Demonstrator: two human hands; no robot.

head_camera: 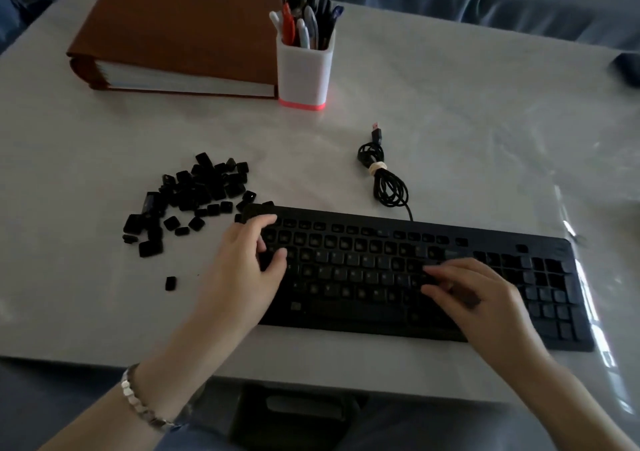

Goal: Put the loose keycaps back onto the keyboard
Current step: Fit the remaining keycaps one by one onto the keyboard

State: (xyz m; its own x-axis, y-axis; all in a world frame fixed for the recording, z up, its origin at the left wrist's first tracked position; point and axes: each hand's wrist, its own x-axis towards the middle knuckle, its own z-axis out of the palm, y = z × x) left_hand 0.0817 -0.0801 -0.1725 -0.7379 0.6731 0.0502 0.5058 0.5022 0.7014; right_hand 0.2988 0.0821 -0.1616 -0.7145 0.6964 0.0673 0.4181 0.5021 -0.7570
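Black keyboard [381, 270] lying flat on the white bench [450, 121], long axis running left to right and slanting slightly down toward the right, number pad at the right end. Loose keycaps [194, 197] heaped on the bench just beyond the keyboard's left end, one stray keycap [170, 283] apart and nearer. Left hand [249, 260] palm down over the keyboard's left edge, fingers [266, 222] curled onto the upper-left keys, thumb bent inward; cannot tell whether anything is pinched. Right hand [478, 294] palm down, blurred, fingers spread loosely over the right-centre keys, holding nothing visible. Key legends too dim to read. Bracelet [138, 398] on the left wrist.
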